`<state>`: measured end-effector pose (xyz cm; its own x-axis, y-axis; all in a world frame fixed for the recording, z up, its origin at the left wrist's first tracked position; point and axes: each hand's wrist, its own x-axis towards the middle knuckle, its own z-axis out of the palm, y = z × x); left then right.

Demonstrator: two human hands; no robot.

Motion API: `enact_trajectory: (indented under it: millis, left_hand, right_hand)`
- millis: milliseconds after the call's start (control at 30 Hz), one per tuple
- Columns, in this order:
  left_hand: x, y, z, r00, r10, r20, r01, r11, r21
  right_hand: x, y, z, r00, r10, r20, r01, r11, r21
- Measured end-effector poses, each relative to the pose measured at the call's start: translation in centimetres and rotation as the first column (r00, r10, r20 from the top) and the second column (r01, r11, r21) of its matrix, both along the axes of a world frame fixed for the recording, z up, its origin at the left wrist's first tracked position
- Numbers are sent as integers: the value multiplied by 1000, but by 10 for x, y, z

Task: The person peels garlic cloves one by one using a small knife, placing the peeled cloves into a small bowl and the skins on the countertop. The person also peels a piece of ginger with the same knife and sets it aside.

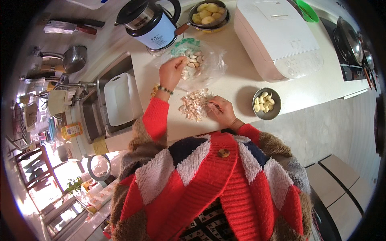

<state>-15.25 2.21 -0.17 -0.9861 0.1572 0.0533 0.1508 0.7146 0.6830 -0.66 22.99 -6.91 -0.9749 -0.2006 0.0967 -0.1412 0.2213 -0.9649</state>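
Observation:
My left hand (172, 73), with a beaded bracelet at the wrist, reaches over the left side of a clear plastic bag. Unpeeled garlic cloves (195, 61) lie on that bag; whether the fingertips pinch one cannot be told. Nearer to me, a heap of garlic skins (194, 104) sits on the countertop (238, 67). At its right edge is my right hand (222, 112), fingers curled around what looks like a small dark-bladed tool, mostly hidden. Further right, a metal bowl (278, 104) holds several peeled garlic cloves (264, 101).
An electric kettle (155, 33) and a pan of peeled potatoes (208, 15) stand at the back. A white bread-maker-like appliance (277, 36) is at right, before a hob (351, 72). To the left is a sink (90, 120) with a white basin (119, 101).

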Motion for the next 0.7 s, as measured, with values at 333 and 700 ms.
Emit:
enact_trajectory:
  millis: [333, 700]
  left_hand:
    - [121, -14, 4, 768, -224, 599, -518, 331, 789]
    - [140, -4, 8, 839, -138, 527, -410, 475, 778]
  right_hand:
    - [-20, -14, 27, 990, 97, 99, -60, 943, -326]
    - [-33, -28, 55, 827, 269, 494, 23, 861, -508]
